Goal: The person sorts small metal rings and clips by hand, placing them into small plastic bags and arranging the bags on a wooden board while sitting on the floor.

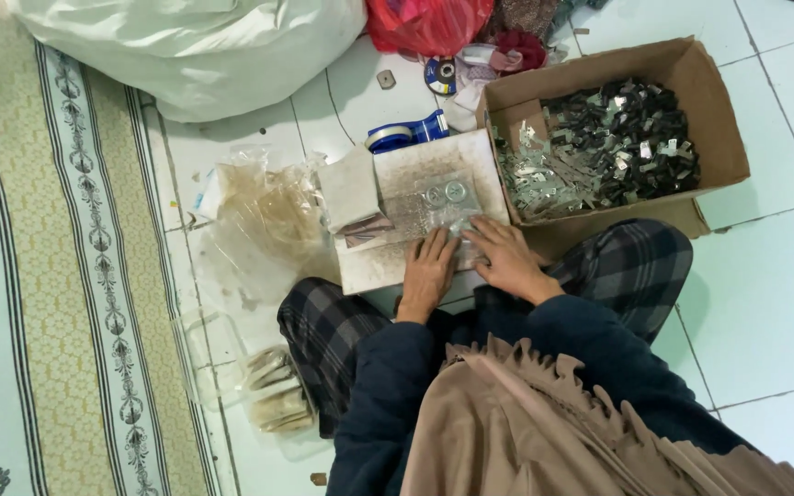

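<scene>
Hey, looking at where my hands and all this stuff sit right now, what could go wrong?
The clear plastic packet under the left hand and right hand looks slippery; it might slide off the white board. The cardboard box of small metal pieces sits beside your knee; a bump could spill them. Their edges may nick fingers.

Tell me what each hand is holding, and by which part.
Neither clearly grips anything. Left hand and right hand lie flat, fingers pressing a clear plastic packet on the white board.
</scene>
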